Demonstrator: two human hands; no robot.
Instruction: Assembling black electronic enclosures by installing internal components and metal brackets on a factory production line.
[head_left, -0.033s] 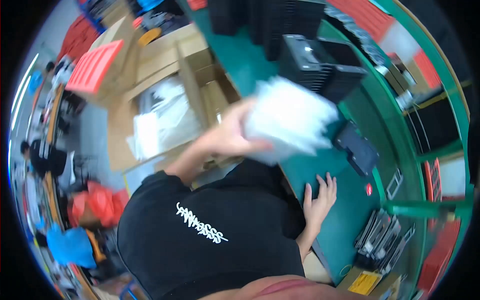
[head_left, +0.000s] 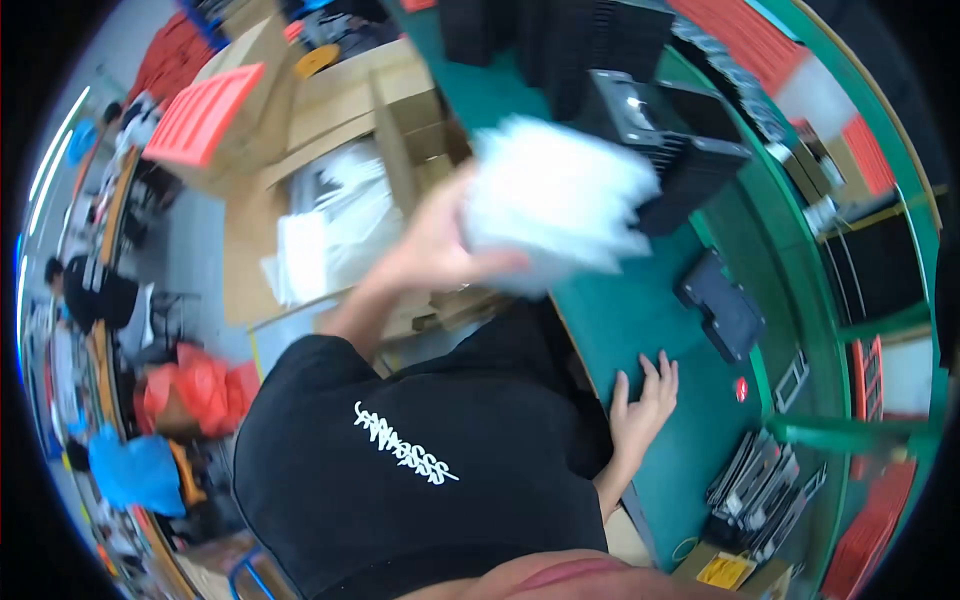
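Note:
A thick stack of white plastic bags [head_left: 560,195], blurred and uneven along its right edge, is held up over the left edge of the green workbench [head_left: 610,290]. My left hand [head_left: 440,235] grips its left side, the thumb lying across the near face. Similar white bags [head_left: 345,225] fill an open cardboard box [head_left: 395,140] to the left, just beyond that forearm. Flat on the bench rests my right hand [head_left: 645,405], fingers spread and nothing in it. Beyond its fingertips lies a dark, notched flat part [head_left: 722,305].
Stacks of black parts [head_left: 670,130] stand at the far side of the bench. A small red round thing [head_left: 741,389] and several upright grey frames [head_left: 750,490] are at the right, by a green rail [head_left: 850,432]. People [head_left: 100,290] work at benches far left.
The stack has moved up and to the left in my left hand, toward the box. My right hand stays on the bench. The whole view has shifted slightly.

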